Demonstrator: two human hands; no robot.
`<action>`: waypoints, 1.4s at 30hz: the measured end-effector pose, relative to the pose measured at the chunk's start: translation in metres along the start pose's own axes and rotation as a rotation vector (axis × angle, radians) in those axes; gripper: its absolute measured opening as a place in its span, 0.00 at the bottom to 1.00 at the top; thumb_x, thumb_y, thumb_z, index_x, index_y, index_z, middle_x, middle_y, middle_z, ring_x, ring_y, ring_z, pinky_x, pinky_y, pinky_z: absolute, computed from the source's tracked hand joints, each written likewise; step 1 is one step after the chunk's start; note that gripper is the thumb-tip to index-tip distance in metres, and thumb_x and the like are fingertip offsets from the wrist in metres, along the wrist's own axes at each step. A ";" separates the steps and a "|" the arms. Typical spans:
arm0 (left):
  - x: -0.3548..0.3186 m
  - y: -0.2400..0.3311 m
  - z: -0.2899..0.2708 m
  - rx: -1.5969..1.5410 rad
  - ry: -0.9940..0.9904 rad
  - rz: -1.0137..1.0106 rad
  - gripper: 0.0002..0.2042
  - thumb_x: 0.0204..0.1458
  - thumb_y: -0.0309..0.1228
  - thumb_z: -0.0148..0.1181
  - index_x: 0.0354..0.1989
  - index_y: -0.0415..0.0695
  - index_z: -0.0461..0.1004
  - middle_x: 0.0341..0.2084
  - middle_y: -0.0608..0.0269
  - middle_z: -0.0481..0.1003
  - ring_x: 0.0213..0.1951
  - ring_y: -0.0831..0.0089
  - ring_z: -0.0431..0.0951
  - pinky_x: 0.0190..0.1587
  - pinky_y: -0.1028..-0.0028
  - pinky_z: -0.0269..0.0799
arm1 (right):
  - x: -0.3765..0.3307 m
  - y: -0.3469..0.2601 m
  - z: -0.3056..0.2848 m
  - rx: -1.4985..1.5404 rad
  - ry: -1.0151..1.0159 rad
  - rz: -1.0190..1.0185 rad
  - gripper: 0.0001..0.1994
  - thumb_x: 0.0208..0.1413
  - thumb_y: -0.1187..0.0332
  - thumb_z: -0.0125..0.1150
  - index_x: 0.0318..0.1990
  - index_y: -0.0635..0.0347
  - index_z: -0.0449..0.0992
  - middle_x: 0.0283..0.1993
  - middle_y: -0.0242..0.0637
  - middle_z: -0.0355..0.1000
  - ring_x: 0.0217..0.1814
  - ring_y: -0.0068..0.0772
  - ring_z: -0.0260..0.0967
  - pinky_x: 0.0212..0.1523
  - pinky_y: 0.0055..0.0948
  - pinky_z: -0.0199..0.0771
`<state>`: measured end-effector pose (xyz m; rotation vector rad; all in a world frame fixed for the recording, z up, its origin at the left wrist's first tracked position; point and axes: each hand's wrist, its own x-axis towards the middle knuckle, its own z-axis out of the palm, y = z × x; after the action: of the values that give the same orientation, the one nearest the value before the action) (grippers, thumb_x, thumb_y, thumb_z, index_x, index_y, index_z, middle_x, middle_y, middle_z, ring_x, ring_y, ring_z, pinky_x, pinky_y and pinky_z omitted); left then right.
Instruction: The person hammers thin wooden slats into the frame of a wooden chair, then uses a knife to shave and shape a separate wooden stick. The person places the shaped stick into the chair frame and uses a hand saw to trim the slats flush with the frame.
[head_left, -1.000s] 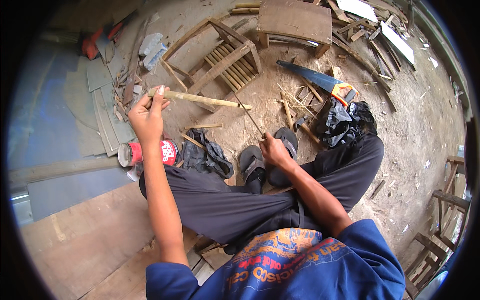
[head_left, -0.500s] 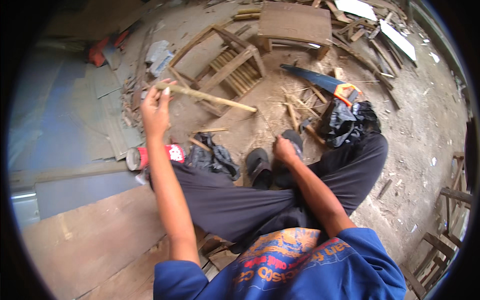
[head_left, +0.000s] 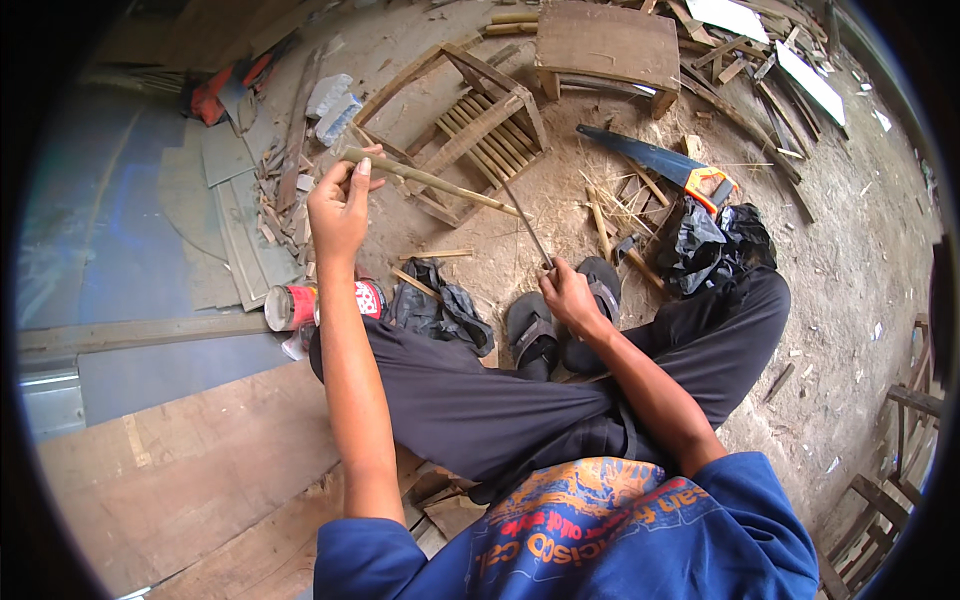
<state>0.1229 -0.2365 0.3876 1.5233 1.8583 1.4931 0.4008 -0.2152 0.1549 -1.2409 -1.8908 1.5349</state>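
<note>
My left hand (head_left: 342, 205) is raised at the left, its fingers closed round one end of a long bamboo stick (head_left: 430, 180). The stick slants down to the right, and its far end comes close to the tool in my other hand. Low in front of my feet, my right hand (head_left: 572, 298) grips a long, thin, dark blade (head_left: 530, 226) pointing up and away. The blade's handle is hidden in my fist. Beyond the stick, a wooden frame (head_left: 470, 150) with a row of bamboo slats lies on the floor.
A handsaw (head_left: 640, 158) with an orange handle lies at the right, above a black plastic bag (head_left: 705, 245). A small wooden stool (head_left: 607, 50) stands behind. By my left knee is a red can (head_left: 293, 307). Wood scraps (head_left: 735, 70) are piled at the back right.
The bamboo stick and my left hand have shifted slightly right. The blade in my right hand now shows clearly near the stick's far end; before, it was a faint line. The view shifted slightly.
</note>
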 end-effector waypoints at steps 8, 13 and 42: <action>-0.004 0.007 0.008 0.005 0.014 0.023 0.14 0.62 0.25 0.55 0.55 0.33 0.71 0.42 0.54 0.81 0.43 0.75 0.81 0.39 0.77 0.82 | -0.007 -0.010 0.008 -0.039 -0.011 -0.112 0.14 0.61 0.66 0.58 0.43 0.70 0.67 0.23 0.56 0.70 0.29 0.64 0.69 0.30 0.50 0.66; -0.009 0.013 0.013 0.020 0.090 -0.065 0.14 0.59 0.23 0.59 0.53 0.33 0.72 0.42 0.51 0.81 0.42 0.75 0.81 0.34 0.78 0.83 | -0.015 -0.040 0.001 -0.021 -0.077 -0.097 0.15 0.61 0.66 0.57 0.46 0.70 0.67 0.27 0.58 0.74 0.34 0.66 0.72 0.37 0.55 0.71; -0.012 0.003 -0.014 0.218 0.018 -0.088 0.06 0.52 0.25 0.70 0.37 0.38 0.82 0.27 0.74 0.77 0.30 0.87 0.70 0.33 0.83 0.63 | -0.014 -0.049 -0.008 -0.100 -0.090 -0.246 0.15 0.59 0.67 0.57 0.52 0.60 0.66 0.29 0.60 0.74 0.34 0.67 0.73 0.34 0.57 0.71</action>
<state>0.1188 -0.2540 0.3919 1.5019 2.1283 1.3051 0.3953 -0.2223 0.2060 -0.9499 -2.1115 1.4022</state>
